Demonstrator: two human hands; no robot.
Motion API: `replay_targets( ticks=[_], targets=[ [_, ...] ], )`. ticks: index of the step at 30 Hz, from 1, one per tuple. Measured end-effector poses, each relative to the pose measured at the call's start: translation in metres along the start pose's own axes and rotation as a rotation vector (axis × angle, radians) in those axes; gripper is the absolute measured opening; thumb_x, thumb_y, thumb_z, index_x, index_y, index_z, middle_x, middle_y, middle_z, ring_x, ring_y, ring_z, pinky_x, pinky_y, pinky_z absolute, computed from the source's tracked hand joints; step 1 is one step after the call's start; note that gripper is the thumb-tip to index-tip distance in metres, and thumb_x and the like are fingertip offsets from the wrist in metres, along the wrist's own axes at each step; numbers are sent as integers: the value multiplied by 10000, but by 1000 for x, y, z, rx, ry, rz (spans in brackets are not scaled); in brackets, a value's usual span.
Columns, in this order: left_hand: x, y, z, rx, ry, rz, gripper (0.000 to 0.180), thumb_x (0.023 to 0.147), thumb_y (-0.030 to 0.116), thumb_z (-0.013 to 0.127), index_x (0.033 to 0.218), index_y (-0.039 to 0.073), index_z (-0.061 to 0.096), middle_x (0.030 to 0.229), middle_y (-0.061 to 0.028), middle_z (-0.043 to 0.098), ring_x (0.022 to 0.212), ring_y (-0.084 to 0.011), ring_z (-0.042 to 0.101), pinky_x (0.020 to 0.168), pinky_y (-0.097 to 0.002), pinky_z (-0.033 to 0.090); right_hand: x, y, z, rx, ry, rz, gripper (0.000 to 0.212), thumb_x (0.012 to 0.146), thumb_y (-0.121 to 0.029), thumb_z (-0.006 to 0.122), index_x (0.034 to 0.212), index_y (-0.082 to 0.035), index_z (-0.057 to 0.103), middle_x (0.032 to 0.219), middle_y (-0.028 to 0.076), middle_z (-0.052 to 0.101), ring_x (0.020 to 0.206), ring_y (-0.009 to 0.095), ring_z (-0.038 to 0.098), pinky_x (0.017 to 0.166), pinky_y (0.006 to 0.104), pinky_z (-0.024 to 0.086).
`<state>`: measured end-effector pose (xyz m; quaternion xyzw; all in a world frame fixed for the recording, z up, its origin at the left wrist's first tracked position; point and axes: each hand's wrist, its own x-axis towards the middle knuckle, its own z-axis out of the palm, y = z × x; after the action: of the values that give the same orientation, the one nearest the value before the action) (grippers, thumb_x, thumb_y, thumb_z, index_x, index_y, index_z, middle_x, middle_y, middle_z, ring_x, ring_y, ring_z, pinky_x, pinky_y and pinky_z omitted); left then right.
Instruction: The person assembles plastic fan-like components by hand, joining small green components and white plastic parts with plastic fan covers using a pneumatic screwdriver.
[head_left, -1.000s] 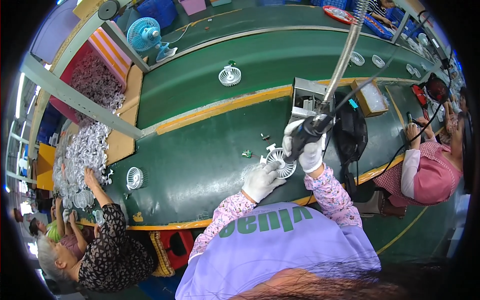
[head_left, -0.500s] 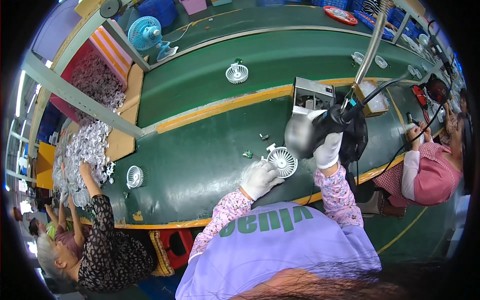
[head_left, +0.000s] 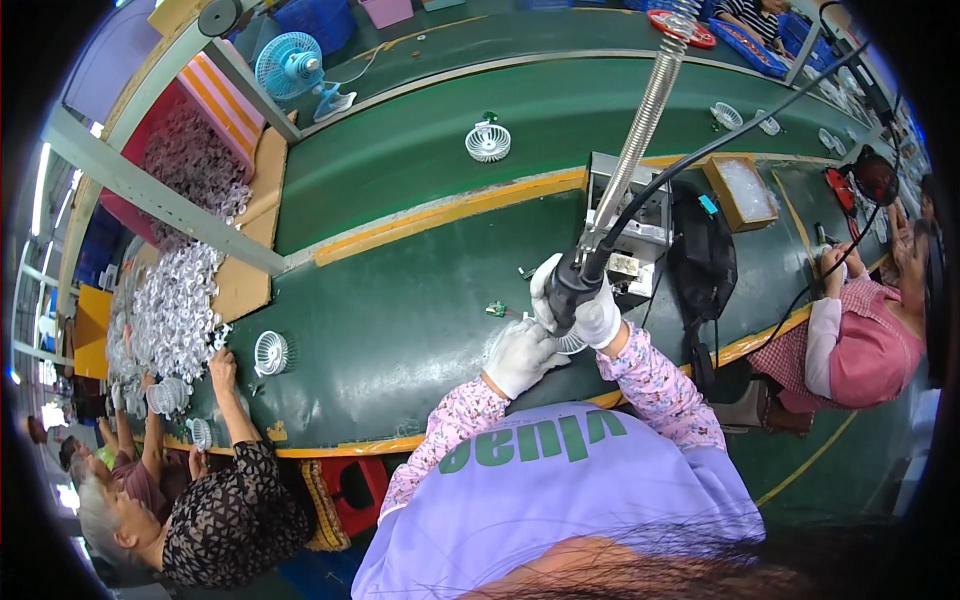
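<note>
With twelve o'clock pointing away from the person across the desk [head_left: 400, 310], the relation that counts is between the white fan housing [head_left: 572, 346] and the black hand tool [head_left: 567, 294] above it. The housing lies on the near side of the desk, just beside the left hand [head_left: 522, 358] at about two to three o'clock from it, and at about seven to eight o'clock from the right hand [head_left: 600, 320]. Only a strip of its ribbed, round face shows, so no long axis can be read. The tool's long axis leans toward one o'clock, in line with the metal spring [head_left: 640, 130] at its upper end; its lower end points down toward the housing, but whether they touch is hidden. The right hand is wrapped around the tool's body. The left hand, gloved, has its fingers close together at the housing's edge and appears the nearer; whether it pinches or merely presses there, I cannot tell. A small green circuit board [head_left: 495, 309] lies at eleven o'clock from the left hand.
</note>
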<state>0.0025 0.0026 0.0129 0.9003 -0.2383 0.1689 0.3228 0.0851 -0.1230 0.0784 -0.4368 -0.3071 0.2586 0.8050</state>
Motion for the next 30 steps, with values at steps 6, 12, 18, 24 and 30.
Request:
replay_targets(
  ticks=[6,12,18,24,30],
  targets=[
    [-1,0,-8,76,-11,34,202,663,261,728,707,92,626,739,-76,571,727,-266,561,636,-384,438,-7,-9,8,4,156,-14,756,620,-616,732,966,31,552,661,44,557,544,112,535,471,214,414],
    [13,-19,-37,226,562,-405,315,695,10,690,1000,43,620,1040,-173,583,986,-341,558,853,-367,465,-10,-57,-18,-186,365,-447,819,602,-667,705,1013,17,520,642,39,556,535,106,534,453,199,405],
    [-7,6,-8,-67,1,-132,196,761,198,683,929,101,649,917,-99,629,802,-279,630,692,-348,513,-9,-51,-35,-171,447,-464,789,590,-592,768,999,37,524,664,52,559,557,118,544,469,209,418],
    [-4,4,4,60,-199,-194,216,726,304,685,732,93,639,779,-87,565,743,-289,572,660,-415,458,-11,-36,-15,-87,377,-290,839,581,-670,714,988,37,523,636,48,542,529,127,534,477,222,419],
    [-1,2,5,51,-157,-134,232,716,298,688,679,78,627,762,-85,561,751,-281,559,670,-412,450,-12,-3,-21,-97,328,-169,838,564,-679,715,991,18,526,651,40,543,534,96,524,458,204,409]
  ],
)
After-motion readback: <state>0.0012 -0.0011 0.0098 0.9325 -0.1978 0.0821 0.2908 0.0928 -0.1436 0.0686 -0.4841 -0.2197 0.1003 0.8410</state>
